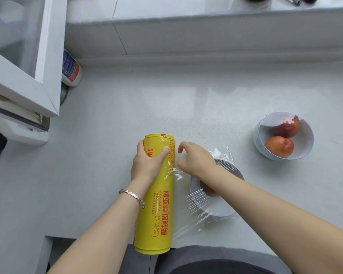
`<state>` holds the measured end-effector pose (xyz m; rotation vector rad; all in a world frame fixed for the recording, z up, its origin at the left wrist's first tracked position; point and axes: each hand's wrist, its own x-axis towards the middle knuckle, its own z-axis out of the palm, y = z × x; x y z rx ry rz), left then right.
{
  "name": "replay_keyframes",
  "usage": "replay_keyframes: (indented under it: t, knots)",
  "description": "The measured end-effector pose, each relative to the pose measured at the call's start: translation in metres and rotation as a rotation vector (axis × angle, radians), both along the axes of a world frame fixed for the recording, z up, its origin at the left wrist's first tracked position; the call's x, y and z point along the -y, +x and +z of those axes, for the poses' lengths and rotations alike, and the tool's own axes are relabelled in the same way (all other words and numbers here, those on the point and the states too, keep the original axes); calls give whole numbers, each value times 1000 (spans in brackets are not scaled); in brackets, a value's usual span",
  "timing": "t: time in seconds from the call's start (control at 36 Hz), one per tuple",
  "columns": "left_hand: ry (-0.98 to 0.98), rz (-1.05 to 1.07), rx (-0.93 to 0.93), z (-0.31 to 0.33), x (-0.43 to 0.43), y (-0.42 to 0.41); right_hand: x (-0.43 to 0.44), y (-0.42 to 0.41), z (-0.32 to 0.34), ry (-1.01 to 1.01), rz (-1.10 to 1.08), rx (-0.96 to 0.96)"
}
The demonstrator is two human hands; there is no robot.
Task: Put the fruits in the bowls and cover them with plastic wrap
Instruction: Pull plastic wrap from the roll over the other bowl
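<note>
A yellow plastic wrap roll (160, 210) lies lengthwise on the white counter (99, 155), its near end over the counter's front edge. My left hand (147, 163) grips its far part from above. A clear sheet of wrap (186, 206) stretches from the roll over a white bowl (212, 208) holding a reddish fruit (207, 189), partly hidden under my right forearm. My right hand (194, 159) hovers just right of the roll with curled, parted fingers at the film's edge; whether it pinches the film is unclear. A second white bowl (305, 143) at the right holds two red fruits (279, 146) under wrap.
An open white cabinet door (24, 66) juts over the counter at the left. Behind it, by the back wall, stands a white bottle with a blue and orange label (70, 69). A raised ledge (206, 18) runs along the back.
</note>
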<state>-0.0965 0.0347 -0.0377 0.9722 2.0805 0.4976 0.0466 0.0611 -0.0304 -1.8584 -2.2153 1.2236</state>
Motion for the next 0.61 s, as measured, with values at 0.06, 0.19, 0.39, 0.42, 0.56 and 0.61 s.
replay_keyframes:
  t: [0.06,0.19,0.39,0.42,0.56,0.61]
  knots:
    - [0,-5,-4,1,0,1,4,7,1,21,10,-43]
    - [6,1,2,0,0,0,21,9,6,48,112,-107]
    - [-3,-25,-17,1,0,0,36,-2,13,19,46,-104]
    - [-5,-26,-17,1,1,0,37,-4,14,13,45,-96]
    - [-2,-32,-28,2,1,2,38,-11,14,1,-10,-122]
    - [-2,-31,-39,2,1,4,40,-15,14,6,-42,-115]
